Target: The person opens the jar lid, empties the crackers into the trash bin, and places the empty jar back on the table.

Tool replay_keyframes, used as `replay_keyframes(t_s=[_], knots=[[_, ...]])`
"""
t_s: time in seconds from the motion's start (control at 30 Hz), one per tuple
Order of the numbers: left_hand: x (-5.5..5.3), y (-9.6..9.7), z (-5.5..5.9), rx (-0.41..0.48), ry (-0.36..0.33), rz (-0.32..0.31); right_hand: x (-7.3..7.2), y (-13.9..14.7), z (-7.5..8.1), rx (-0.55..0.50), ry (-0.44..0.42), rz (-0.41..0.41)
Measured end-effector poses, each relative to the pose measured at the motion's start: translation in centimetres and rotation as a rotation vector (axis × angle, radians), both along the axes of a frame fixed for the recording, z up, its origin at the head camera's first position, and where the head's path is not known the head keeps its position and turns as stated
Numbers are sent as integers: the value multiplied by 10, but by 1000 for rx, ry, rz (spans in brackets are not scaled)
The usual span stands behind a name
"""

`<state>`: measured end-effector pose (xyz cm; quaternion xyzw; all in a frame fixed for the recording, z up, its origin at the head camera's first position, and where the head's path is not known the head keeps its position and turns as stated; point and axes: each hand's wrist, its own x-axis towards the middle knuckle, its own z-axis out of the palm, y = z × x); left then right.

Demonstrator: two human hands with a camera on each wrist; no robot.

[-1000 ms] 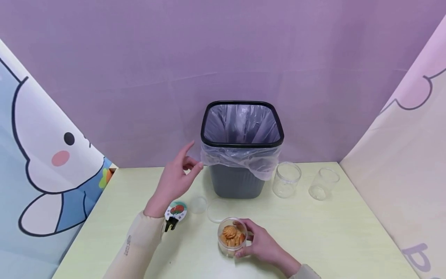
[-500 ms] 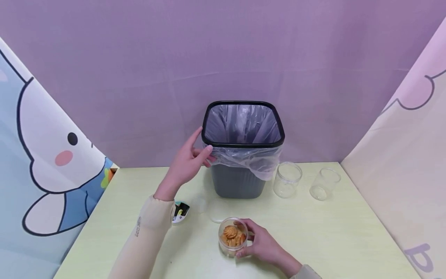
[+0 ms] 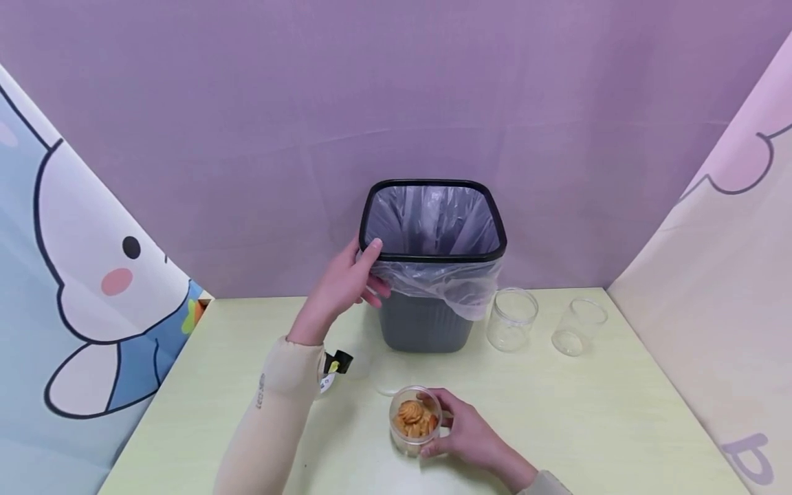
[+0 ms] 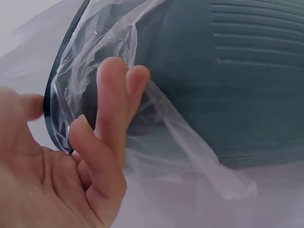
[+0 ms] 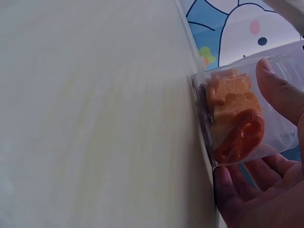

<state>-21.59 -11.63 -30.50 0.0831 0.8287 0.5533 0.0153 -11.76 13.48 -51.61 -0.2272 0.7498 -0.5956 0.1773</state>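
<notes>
My left hand is at the left front corner of a grey trash can. Its thumb lies over the black rim, while the fingers curl on the outside against the plastic bag that lines the can. Around the side of a clear plastic jar are the thumb and fingers of my right hand, gripping it upright on the table. Inside the jar are orange-brown cookies; the right wrist view also shows a darker, reddish piece low in it.
Two clear jars, a wider one and a slimmer one, stand right of the can. Clear round lids lie on the table before it. A printed round item is partly hidden by my left sleeve.
My left hand has moved right and forward from beside the trash can onto its rim, the thumb now over the edge. The right hand and the jar of cookies have stayed in place.
</notes>
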Motion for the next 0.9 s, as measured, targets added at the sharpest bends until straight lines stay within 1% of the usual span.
replay_keyframes(t_s=[0.1, 0.2, 0.27, 0.33, 0.47, 0.53, 0.6, 0.77, 0.9], knots=[[0, 3, 0, 22, -20, 13, 0, 0, -2, 7, 8, 1], [2, 6, 0, 30, -51, 61, 0, 0, -3, 14, 13, 1], [4, 9, 0, 26, -51, 95, 0, 0, -3, 15, 17, 1], [7, 11, 0, 9, -37, 135, 0, 0, -3, 14, 19, 1], [10, 12, 1, -55, 49, 176, -1, 0, -3, 10, 24, 0], [9, 12, 1, -85, 81, 181, -1, -1, -4, 15, 21, -3], [8, 12, 2, -119, 97, 180, -1, -1, -5, 15, 20, -3], [7, 16, 4, -192, 99, 176, -1, -1, -5, 14, 30, -2], [8, 20, 4, -196, 100, 175, 0, -1, -4, 13, 36, -6]])
